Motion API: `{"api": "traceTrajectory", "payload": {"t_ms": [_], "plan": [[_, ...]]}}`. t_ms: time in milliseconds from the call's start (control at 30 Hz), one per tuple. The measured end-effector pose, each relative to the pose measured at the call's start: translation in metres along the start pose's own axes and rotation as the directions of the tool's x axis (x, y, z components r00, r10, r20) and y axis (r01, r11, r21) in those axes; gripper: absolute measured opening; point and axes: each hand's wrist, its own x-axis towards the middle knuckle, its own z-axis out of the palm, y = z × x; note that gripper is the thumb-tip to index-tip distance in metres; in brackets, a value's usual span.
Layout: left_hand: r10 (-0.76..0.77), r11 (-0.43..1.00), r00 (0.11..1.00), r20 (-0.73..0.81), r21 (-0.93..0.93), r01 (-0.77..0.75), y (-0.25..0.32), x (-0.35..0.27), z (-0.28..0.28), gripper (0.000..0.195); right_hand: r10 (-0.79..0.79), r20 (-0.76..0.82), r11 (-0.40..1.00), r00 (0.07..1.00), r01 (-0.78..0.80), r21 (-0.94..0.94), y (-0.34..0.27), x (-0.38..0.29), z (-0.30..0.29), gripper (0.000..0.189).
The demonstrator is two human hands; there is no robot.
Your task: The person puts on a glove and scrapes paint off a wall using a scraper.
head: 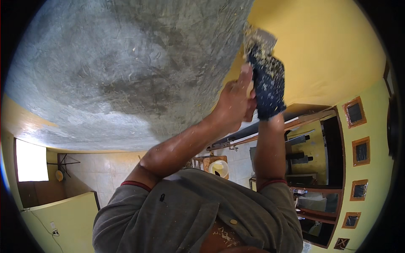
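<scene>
A wide-bladed scraper (267, 39) sits at the border between yellow paint (319, 47) and the bared grey surface (152, 69). My right hand (269, 85), in a dark knit glove covered with paint flakes, is closed around the scraper near its blade. Just beside it, my bare left hand (235, 96) wraps the lower part of the pale handle, thumb pointing up toward the blade. Yellowish scrapings cling to the blade, and part of the handle is hidden by my fingers.
Below the surface, a white bucket (219, 168) stands on a wooden stool (205, 161) over a tiled floor. Wooden shelving with glass panels (318, 202) lines the right side. A low light-green wall (68, 221) and a bright window (31, 160) are at left.
</scene>
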Motion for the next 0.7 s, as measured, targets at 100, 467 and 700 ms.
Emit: {"api": "traceTrajectory", "payload": {"t_ms": [100,467,700], "plan": [[-0.103,0.994,0.995,0.003,-0.021,0.103,-0.014,-0.005,-0.008,0.06,-0.384,0.071,0.827,0.921,0.377,-0.417,0.037,0.0,-0.006,0.019],[-0.164,0.986,0.986,0.023,-0.021,0.164,-0.017,-0.004,-0.021,0.059,-0.027,-0.025,0.999,0.999,0.027,0.023,0.036,-0.001,0.004,0.015],[-0.082,0.997,0.991,0.11,0.009,0.082,-0.024,0.0,-0.015,0.059,-0.327,-0.101,0.944,0.94,0.33,0.016,0.024,0.017,0.006,0.017]]}}
